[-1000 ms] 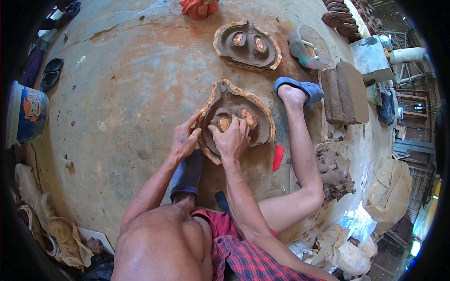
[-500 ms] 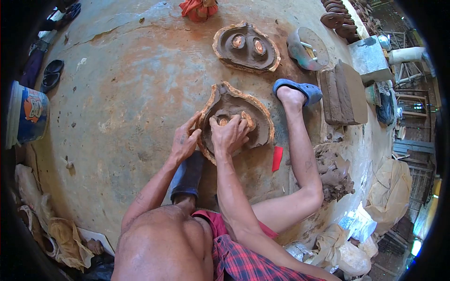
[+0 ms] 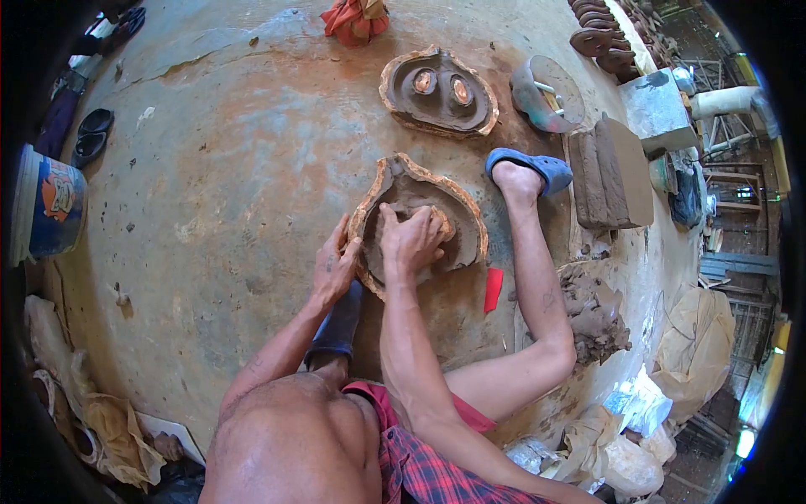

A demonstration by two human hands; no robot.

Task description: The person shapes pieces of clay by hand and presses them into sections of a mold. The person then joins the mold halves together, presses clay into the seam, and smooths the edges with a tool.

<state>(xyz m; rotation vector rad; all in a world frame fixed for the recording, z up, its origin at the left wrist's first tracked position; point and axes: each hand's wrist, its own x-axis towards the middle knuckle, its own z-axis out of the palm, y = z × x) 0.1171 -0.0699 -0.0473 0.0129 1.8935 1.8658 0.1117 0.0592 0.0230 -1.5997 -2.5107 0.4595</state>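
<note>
A rough-edged mould (image 3: 468, 200) lined with dark clay lies on the floor between my feet. My left hand (image 3: 336, 263) rests against its left rim, the fingers pressed together on the edge. Inside the mould, my right hand (image 3: 409, 239) bends its fingers onto the clay, with thumb and index finger a little apart. An orange-brown raised piece (image 3: 443, 223) shows beside the right fingers; the spot under the palm is hidden. Farther off sits a second mould (image 3: 439, 120), also clay-lined, with two oval raised pieces in it.
A round bowl (image 3: 537, 101) with sticks stands beyond my blue clog (image 3: 552, 170). To the right are a clay block (image 3: 625, 181) and loose clay lumps (image 3: 590, 311). A red strip (image 3: 494, 290) lies near my leg. At the left stands a bucket (image 3: 59, 202).
My right hand has shifted left and slightly up inside the mould, now covering the left raised piece. The left hand's fingers have drawn closer together on the rim.
</note>
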